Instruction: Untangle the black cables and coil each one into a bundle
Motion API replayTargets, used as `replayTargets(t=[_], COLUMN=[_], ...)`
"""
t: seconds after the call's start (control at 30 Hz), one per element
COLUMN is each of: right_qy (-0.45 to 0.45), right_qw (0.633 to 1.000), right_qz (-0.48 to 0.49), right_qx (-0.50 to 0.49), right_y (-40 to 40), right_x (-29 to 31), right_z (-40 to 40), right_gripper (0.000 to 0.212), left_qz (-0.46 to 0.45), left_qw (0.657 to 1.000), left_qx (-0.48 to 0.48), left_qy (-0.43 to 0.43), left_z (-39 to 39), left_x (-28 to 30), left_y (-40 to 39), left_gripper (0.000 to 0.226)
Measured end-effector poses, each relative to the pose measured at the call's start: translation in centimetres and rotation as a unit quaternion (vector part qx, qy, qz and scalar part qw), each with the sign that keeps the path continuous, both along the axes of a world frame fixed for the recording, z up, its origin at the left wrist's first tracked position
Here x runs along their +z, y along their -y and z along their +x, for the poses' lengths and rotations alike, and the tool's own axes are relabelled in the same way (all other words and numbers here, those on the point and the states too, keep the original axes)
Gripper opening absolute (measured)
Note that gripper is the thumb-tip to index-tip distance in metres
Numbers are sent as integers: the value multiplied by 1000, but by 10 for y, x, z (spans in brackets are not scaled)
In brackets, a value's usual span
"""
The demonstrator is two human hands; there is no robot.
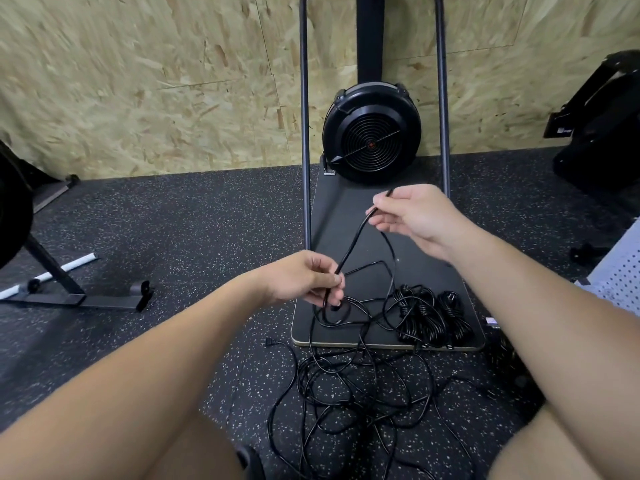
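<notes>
Speckled floor left lies open; tangled cables and coiled bundles crowd the middle.

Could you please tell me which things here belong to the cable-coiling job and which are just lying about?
Belongs to the job: held cable, left hand, right hand, tangled cables, coiled bundles.

Just lying about: fan machine, black platform, white pole.

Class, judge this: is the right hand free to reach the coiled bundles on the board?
Probably not yet: the right hand pinches a cable. The bundles lie uncovered below it.
</notes>
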State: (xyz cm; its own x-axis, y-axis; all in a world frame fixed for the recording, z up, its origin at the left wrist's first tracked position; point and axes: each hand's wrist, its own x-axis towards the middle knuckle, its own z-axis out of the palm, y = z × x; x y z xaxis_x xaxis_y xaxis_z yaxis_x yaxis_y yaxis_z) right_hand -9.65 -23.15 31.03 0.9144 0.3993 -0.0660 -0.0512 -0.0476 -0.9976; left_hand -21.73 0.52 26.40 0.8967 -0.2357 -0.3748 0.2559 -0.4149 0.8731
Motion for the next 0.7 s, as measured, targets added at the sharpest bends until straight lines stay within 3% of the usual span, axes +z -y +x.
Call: replayTargets(t=[0.07,0.13,0.17,0.2,0.3,0.37,0.43,0.53,0.63,0.7], right_qy=[59,166,215,255,320,299,273,229,128,54], right_qw=[984,909,869,854,878,866,848,881,960,989], right_qz=[-164,-370,-430,-439,-351,-351,-378,-344,-188,-62], right_qx=[-44,-100,-117,-112,63,192,253,229,163,120], right_y=[7,13,14,14,6,-4,-13,-18,-17,-16], right_x=[-1,-3,-2,-2,-5,-11,-20,-23,-14,-8], right_z=[5,8,4,2,-9,-20,-30,-31,-30,-28], right_gripper=[33,29,26,24,29,41,30,24,19,18], left_qz=[-7,-11,-1,15,60,88,91,19,-56,-88], left_qw=[999,998,997,994,985,977,974,974,969,967], left_qx=[33,52,60,69,90,94,102,137,165,176], left_qy=[19,40,58,79,136,167,180,178,175,161], left_z=[-1,-1,-1,0,5,8,9,12,11,9], left_x=[1,2,3,5,11,14,17,21,21,16], left_y=[2,4,6,8,13,14,14,9,4,4], left_gripper=[20,25,24,23,20,22,23,7,21,20])
